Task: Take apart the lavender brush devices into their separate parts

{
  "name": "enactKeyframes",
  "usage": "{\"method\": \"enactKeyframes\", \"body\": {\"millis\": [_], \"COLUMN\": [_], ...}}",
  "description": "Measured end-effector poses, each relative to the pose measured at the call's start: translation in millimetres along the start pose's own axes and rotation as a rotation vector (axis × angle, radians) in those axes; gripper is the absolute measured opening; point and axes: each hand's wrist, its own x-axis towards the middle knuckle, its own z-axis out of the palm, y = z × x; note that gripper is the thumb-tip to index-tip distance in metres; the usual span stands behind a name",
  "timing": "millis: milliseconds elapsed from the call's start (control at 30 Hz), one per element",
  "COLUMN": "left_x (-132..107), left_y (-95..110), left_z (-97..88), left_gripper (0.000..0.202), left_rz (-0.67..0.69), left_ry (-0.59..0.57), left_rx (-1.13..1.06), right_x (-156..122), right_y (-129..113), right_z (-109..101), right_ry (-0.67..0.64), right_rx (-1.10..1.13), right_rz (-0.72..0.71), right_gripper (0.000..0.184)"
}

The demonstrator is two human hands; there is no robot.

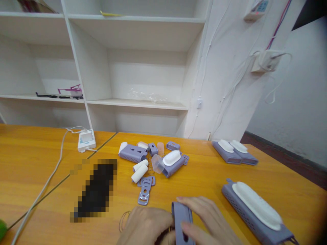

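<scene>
At the bottom centre my left hand (146,223) is closed, its fingertips curled behind the left side of a grey-purple plastic case (181,217). My right hand (208,217) grips the same case from the right, one finger lying along its top edge and the thumb on its face near a dark oval hole. The lower end of the case is cut off by the frame. Beyond my hands lie a flat purple bracket (145,191), white rounded pieces (140,173) and a purple case with a white top (173,163). A thin wire loop (124,219) rests beside my left hand.
On the right is a long purple case with a white oval top (258,204); two similar cases (235,151) stand behind it. A slotted purple case (133,152) lies among small parts. A blurred dark object (95,190), a power strip (87,140) and its cable (55,170) are left.
</scene>
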Motion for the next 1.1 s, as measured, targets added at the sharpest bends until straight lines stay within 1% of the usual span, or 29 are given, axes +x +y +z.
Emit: {"method": "enactKeyframes", "body": {"millis": [33,67,133,167,233,300,367,433,500,533,600,667,700,767,833,900,933,1000,1033,1067,1100], "left_x": [2,3,4,4,2,1,2,4,7,9,11,13,13,12,11,10,10,11,11,12,12], "left_y": [3,4,4,2,-2,-7,-12,-16,-21,-23,-27,-31,-33,-34,-32,-27,-25,-21,-20,-20,-21], "left_z": [-3.7,-7.2,-14.7,-19.0,-28.4,-35.6,-36.6,-30.6,-21.3,-16.9,-10.3,-6.5,-5.2,-2.9,-1.3,-0.9,-1.4,-3.1,-4.0,-4.4,-4.1], "left_gripper": [0.038,0.041,0.045,0.045,0.041,0.033,0.025,0.018,0.011,0.017,0.043,0.067,0.074,0.078,0.073,0.066,0.062,0.055,0.052,0.050,0.049], "left_rz": [0.066,0.127,0.208,0.224,0.209,0.161,0.112,0.074,0.047,0.038,0.025,0.018,0.019,0.030,0.050,0.067,0.076,0.091,0.098,0.106,0.115], "left_ry": [0.053,0.107,0.185,0.200,0.196,0.155,0.105,0.068,0.043,0.027,-0.013,-0.027,-0.023,-0.008,-0.020,-0.045,-0.057,-0.067,-0.065,-0.060,-0.048], "left_rx": [0.081,0.160,0.291,0.334,0.364,0.350,0.345,0.378,0.420,0.437,0.460,0.488,0.500,0.508,0.492,0.475,0.466,0.445,0.431,0.413,0.394], "right_x": [0,0,-2,-4,-9,-11,-10,-8,-5,-4,-2,0,1,2,2,-1,-4,-14,-20,-26,-31], "right_y": [6,11,14,13,8,5,7,14,22,25,29,30,29,28,30,36,40,52,58,64,70], "right_z": [4,7,8,6,-2,-10,-11,-4,7,13,21,21,17,3,-19,-45,-58,-79,-86,-90,-91], "right_ry": [-0.008,-0.012,0.004,0.024,0.072,0.068,0.033,0.017,0.024,0.024,0.016,0.024,0.035,0.110,0.245,0.365,0.380,0.304,0.247,0.198,0.181], "right_rx": [0.058,0.104,0.170,0.200,0.285,0.328,0.278,0.182,0.093,0.051,-0.026,-0.095,-0.130,-0.210,-0.328,-0.509,-0.628,-0.846,-0.905,-0.914,-0.885], "right_rz": [0.005,0.005,0.047,0.111,0.337,0.552,0.650,0.658,0.606,0.574,0.527,0.503,0.487,0.433,0.375,0.362,0.398,0.559,0.649,0.725,0.791], "right_gripper": [0.043,0.043,0.050,0.052,0.052,0.055,0.062,0.061,0.055,0.052,0.049,0.049,0.049,0.044,0.035,0.033,0.037,0.051,0.055,0.056,0.055]}}
